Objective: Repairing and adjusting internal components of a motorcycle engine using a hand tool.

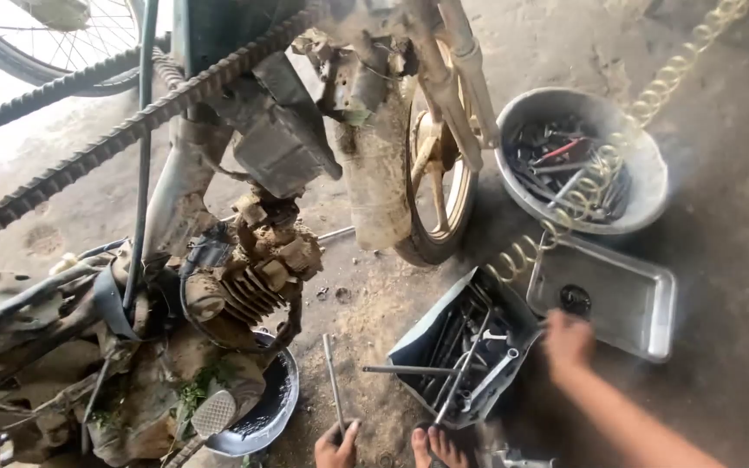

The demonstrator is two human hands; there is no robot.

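Observation:
My left hand point(336, 447) is at the bottom edge, closed around the lower end of a long thin metal rod point(332, 377) that points away from me over the sandy floor. My right hand point(568, 343) is blurred and stretched out to the right. It hovers over the right rim of a grey open toolbox point(409, 342) full of wrenches and long bars. Its fingers are hidden, so its grip is unclear. A muddy motorcycle engine point(249, 277) with cooling fins sits to the left of both hands.
A flat metal tray point(630, 303) holding a small dark round part point(576, 300) lies beyond my right hand. Behind it, a round basin point(652, 160) holds tools, crossed by a coiled hose point(595, 182). A dark oil pan point(275, 403) sits under the engine. Front wheel point(435, 186) stands ahead; toes point(437, 447) beside my left hand.

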